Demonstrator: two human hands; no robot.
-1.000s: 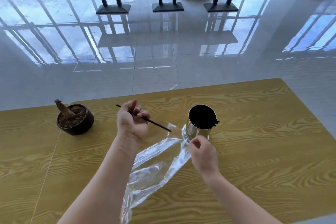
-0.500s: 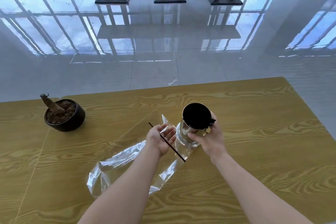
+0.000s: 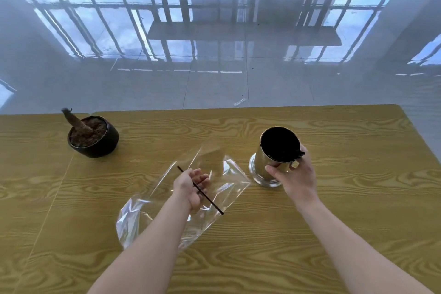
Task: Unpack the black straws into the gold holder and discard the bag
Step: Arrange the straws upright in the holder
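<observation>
Shifted right off the clear bag: gold holder, packed with black straws, right hand fingers wrapped round it; left hand pinches a single straw.

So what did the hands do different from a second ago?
The right hand let go of the plastic bag and took hold of the gold holder. The left hand came down over the bag, one black straw still in it. The plant pot stayed put.
</observation>
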